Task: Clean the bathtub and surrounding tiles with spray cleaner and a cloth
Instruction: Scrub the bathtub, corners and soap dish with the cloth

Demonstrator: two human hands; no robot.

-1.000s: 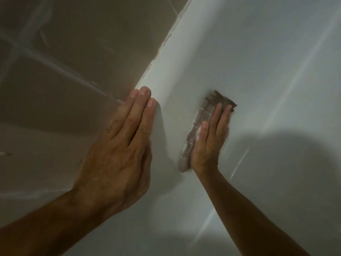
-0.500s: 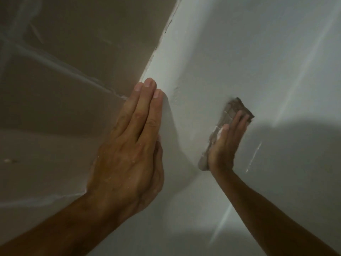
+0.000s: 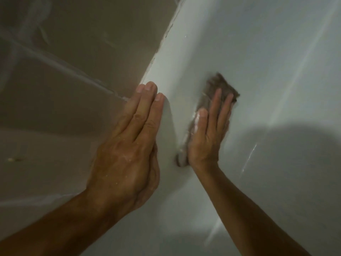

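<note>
The white bathtub [image 3: 267,61] fills the right side of the head view, and its rounded rim runs diagonally from top centre down to my hands. My left hand [image 3: 129,150] lies flat on the rim with straight fingers, where the tub meets the wall. My right hand [image 3: 208,133] presses a folded grey-brown cloth [image 3: 215,85] flat against the tub's inner wall, fingers straight. The cloth sticks out beyond the fingertips and below the heel of the palm, and it is blurred. No spray bottle is in view.
Beige wall tiles [image 3: 73,52] with pale grout lines cover the left half. A cracked sealant line [image 3: 162,45] follows the joint between tiles and tub rim. My shadow falls on the tub wall at lower right.
My right hand slid the cloth away from the rim half a second ago and has now brought it back toward the rim. My left hand stays flat on the rim.
</note>
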